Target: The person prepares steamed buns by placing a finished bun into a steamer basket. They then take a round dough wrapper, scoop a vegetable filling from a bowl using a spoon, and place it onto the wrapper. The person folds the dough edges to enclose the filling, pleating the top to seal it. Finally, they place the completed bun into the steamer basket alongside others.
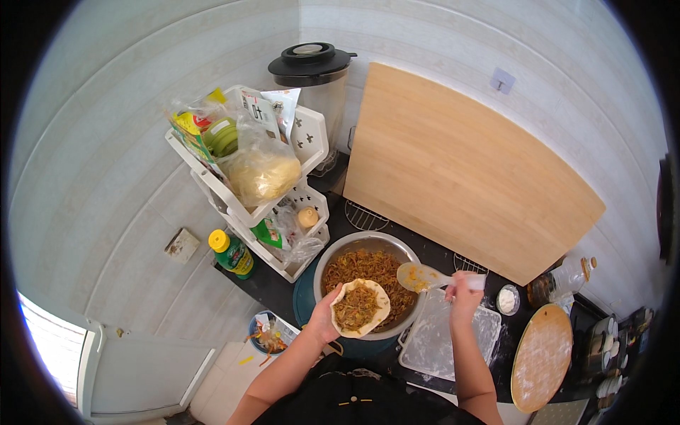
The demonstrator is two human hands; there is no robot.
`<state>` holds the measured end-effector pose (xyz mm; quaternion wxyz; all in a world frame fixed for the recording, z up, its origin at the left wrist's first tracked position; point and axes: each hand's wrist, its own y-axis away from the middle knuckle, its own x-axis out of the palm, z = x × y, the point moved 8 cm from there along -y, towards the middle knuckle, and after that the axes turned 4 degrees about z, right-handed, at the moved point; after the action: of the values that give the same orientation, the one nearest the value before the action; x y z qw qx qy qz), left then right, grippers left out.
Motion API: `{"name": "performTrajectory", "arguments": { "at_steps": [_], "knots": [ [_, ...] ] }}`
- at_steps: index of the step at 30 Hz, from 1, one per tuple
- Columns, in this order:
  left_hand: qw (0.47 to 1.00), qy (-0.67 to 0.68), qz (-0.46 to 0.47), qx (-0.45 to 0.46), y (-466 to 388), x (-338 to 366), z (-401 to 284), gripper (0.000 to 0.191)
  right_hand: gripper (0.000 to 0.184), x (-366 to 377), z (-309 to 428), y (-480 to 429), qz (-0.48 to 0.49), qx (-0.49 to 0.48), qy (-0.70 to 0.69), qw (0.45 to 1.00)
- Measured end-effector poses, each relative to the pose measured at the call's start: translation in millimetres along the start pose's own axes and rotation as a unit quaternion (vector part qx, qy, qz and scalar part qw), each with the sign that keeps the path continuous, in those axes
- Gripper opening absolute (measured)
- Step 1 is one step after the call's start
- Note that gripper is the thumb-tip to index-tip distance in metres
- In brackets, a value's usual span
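My left hand [325,317] holds a round dough wrapper [383,307] at the near edge of a metal bowl [416,249]. Shredded filling [357,308] is heaped on the wrapper, leaving a pale rim of dough bare. More of the brown-orange shredded filling [366,265] lies in the bowl. By its handle my right hand [463,297] grips a translucent spoon [419,277], whose head is over the bowl's right side with orange bits stuck to it. Below my right forearm lies a flour-dusted plastic board [430,340].
Left of the bowl stands a stacked white basket rack [239,210] with bagged food, beside a green bottle [236,257]. A large wooden board [467,164] leans on the wall. Rightward are a small bowl of white powder [508,300], a glass jar [558,281] and a floured round board [542,356].
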<state>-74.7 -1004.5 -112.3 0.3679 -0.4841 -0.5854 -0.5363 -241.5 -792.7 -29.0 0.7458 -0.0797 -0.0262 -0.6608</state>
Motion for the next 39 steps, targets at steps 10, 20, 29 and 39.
{"name": "performTrajectory", "arguments": {
  "at_steps": [10,20,29,39],
  "knots": [
    [1.0,-0.013,0.001,0.0,1.6,9.4,-3.7,0.051,0.041,43.4,-101.1,102.1,0.504,-0.19,0.497,0.68],
    [0.999,-0.021,0.015,-0.044,-0.9,17.6,11.9,0.052,0.052,59.5,-50.6,58.0,0.486,0.024,0.21,0.848],
    [0.998,-0.022,-0.001,-0.057,-2.3,0.6,23.3,0.051,0.035,127.4,-23.8,63.4,0.504,-0.058,0.064,0.859],
    [1.0,-0.019,0.013,0.003,5.1,23.8,10.5,0.06,0.03,72.8,-56.8,42.9,0.251,0.103,-0.012,0.962]
  ]
}}
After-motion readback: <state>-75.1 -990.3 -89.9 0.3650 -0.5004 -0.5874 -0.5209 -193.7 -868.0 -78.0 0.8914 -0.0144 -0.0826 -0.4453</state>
